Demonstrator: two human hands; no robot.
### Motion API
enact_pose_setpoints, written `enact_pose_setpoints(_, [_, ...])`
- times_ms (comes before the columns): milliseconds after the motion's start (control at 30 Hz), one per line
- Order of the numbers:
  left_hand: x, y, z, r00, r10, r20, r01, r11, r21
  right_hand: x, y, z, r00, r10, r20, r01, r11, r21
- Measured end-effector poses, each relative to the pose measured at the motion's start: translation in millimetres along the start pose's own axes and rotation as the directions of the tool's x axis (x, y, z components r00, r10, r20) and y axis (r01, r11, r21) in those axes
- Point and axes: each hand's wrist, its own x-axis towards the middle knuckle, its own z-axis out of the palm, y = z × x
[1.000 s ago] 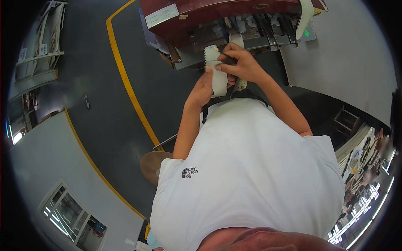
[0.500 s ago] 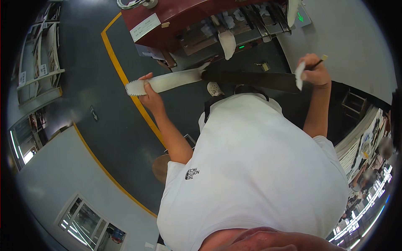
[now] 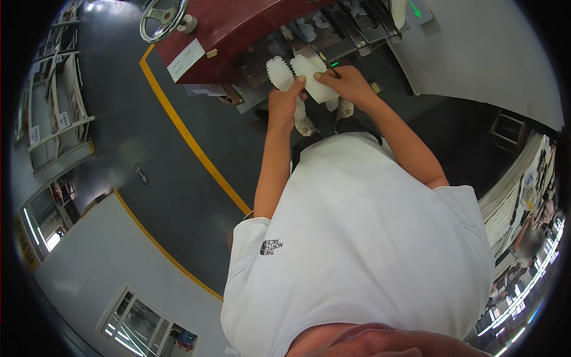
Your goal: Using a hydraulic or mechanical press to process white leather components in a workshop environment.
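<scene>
Left grip [image 3: 285, 101]: closed on the left strip [image 3: 279, 72], white, toothed, its lower part hanging below the fist. Right grip [image 3: 348, 86]: pinched on the right strip [image 3: 310, 71], white, broader, plus a slim dark tool [image 3: 331, 66]; tool contact with the strip could not be told. Progress, as judged: toothed edges formed, strips paired side by side; neither yet laid down; joining or marking could not be made out. Below the grips: shoes [image 3: 307, 127]. Beyond them: red machine [image 3: 244, 27]. Farther left: handwheel [image 3: 166, 16].
</scene>
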Motion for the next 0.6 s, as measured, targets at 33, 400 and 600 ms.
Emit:
enact_pose_setpoints(33, [5,-3,1,1.0,-0.002,0.0,0.002,1.0,0.002,2,7,-2,0.999,-0.006,0.04,0.006,1.0,0.002])
enact_pose_setpoints(400, [33,-5,20,0.987,-0.086,-0.139,0.086,0.996,-0.007,6,-9,-14,0.956,0.243,0.165,-0.29,0.869,0.401])
enact_pose_setpoints(600, [52,0,14,0.97,-0.192,-0.148,0.188,0.981,-0.04,26,-4,-6,0.963,0.215,0.166,-0.265,0.872,0.411])
